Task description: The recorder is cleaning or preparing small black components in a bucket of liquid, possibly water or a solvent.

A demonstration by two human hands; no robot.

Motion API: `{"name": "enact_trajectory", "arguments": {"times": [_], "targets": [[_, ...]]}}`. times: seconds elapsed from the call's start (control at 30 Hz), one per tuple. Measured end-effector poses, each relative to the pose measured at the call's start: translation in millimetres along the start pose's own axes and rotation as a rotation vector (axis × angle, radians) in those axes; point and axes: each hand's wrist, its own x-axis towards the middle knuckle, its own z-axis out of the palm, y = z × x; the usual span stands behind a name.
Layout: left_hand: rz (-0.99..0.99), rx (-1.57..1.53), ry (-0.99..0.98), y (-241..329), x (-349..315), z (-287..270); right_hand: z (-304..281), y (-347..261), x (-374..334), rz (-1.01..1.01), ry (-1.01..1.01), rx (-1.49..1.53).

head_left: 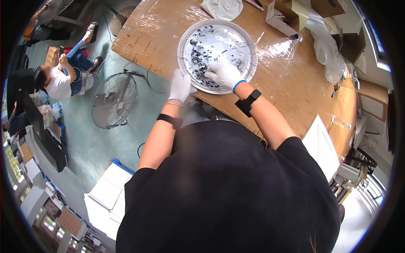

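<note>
A round white tray [252, 63] lies on the wrapped brown table, with many small black pieces [198, 55] scattered in it, mostly toward its left side. My right hand [225, 76], in a white knit glove with a blue cuff, reaches over the near part of the tray. Its fingers are closed together among the black pieces; whatever they pinch is too small to make out. Beside the tray's near left rim, at the table edge, is my left hand [180, 86] in a white glove. It is blurred, and its finger posture is unclear.
A white cloth [223, 8] and an open cardboard box [282, 19] lie toward the back, with clear plastic wrap [325, 50] at right. Left of the table stands a floor fan [114, 100]. A seated person [63, 82] works farther left. White panels [109, 198] are stacked behind my left arm.
</note>
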Motion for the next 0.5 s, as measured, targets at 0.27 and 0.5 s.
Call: {"name": "enact_trajectory", "arguments": {"times": [0.27,0.5], "targets": [[0.120,0.225,0.067,-33,18,3,1,-9,0,0.084,0.044,0.060],[0.109,0.232,0.046,-38,20,3,-4,-12,-6,0.205,0.075,0.073]]}}
